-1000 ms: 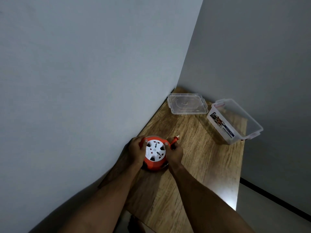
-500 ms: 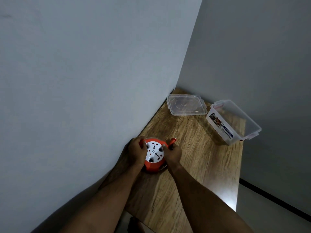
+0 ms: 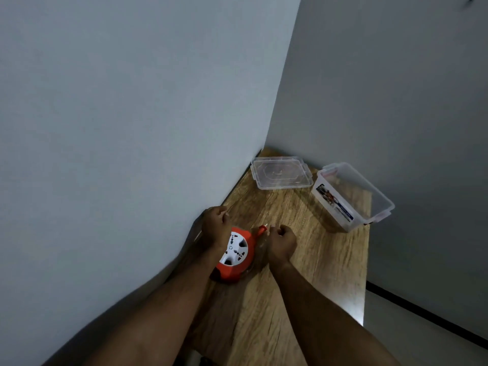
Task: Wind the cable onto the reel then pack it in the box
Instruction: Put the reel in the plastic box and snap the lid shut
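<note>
An orange cable reel (image 3: 235, 256) with a white socket face lies on the wooden table (image 3: 311, 260) next to the left wall. My left hand (image 3: 217, 225) rests over its upper left rim, fingers curled. To the reel's right is my right hand (image 3: 280, 242), closed in a fist beside the orange crank handle (image 3: 262, 229); whether it grips the handle is unclear. The cable itself is hidden. A clear plastic box (image 3: 351, 195) with a printed label stands open at the far right.
The box's clear lid (image 3: 280, 172) lies flat in the far corner of the table. Grey walls close in on the left and behind. The table's right edge drops to a pale floor with a dark skirting line (image 3: 422, 310).
My left hand has slid up toward the reel's far rim. The reel face has turned, and my right hand has shifted slightly right of the crank handle.
</note>
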Demonstrator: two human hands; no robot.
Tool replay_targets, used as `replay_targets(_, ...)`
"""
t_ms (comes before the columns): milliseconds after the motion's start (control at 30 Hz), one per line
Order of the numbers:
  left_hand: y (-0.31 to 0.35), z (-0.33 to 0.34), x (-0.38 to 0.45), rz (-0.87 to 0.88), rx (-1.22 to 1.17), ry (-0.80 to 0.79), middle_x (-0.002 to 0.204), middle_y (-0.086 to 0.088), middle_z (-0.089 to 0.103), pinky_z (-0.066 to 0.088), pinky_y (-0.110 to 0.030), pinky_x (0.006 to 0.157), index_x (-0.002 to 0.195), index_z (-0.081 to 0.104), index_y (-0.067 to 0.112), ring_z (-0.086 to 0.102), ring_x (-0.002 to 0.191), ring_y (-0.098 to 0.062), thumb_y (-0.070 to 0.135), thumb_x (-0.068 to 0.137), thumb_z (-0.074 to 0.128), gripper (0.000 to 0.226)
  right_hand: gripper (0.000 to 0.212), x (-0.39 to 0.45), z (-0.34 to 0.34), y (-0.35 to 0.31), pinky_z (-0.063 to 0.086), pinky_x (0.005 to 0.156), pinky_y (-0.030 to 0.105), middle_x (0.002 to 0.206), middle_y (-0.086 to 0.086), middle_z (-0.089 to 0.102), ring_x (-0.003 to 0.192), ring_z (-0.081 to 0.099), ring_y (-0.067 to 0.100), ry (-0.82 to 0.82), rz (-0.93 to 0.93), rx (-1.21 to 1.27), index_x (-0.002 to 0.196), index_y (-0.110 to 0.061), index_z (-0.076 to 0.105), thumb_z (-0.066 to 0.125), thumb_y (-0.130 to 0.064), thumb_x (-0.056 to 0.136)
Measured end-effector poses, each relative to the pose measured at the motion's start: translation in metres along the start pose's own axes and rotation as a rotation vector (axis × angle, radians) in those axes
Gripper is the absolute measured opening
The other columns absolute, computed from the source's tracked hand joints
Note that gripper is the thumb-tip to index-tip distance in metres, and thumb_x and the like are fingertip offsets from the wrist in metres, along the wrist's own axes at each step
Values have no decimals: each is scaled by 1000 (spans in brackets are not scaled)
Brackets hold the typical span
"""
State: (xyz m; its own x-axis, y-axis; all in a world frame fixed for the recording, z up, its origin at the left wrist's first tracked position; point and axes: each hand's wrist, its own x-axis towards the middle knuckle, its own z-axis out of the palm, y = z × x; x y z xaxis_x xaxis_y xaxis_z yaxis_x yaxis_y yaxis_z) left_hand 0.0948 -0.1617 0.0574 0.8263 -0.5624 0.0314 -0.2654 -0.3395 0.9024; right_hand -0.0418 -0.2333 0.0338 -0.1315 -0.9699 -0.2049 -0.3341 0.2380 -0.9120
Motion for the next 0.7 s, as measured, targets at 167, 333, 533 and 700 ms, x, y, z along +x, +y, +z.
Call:
replay_targets(167,37,34,19,28,-145,-70,121,-11,68,48,-25,87,121,65,4,63,114,-23,0,95,60,27,46,35,-25,-18,50,104,46,126,13,66,122,60,28,86,-31,37,135,-2,60,67,-27,97)
replay_targets(333,74,78,28,75,-258,-143,126,-2,63,48,-21,86,133,55,8,58,113,-14,6,97,60,37,37,72,-59,-35,51,104,49,120,10,69,116,62,29,165,-47,113,123,-4,67,67,-27,95)
replay_targets(533,120,137,36,84,-249,-250,136,-10,59,47,-39,108,139,50,6,56,125,-26,6,93,65,49,36,120,-108,-55,52,101,44,120,18,69,117,62,34,350,-115,74,122,0,68,70,-21,94)
replay_targets(700,155,182,42,113,-233,-312,129,-4,60,42,-14,95,137,51,4,56,118,-19,8,97,63,43,49,156,-135,-60,44,110,43,136,22,61,130,53,38,400,-107,73,135,3,59,66,-25,97)
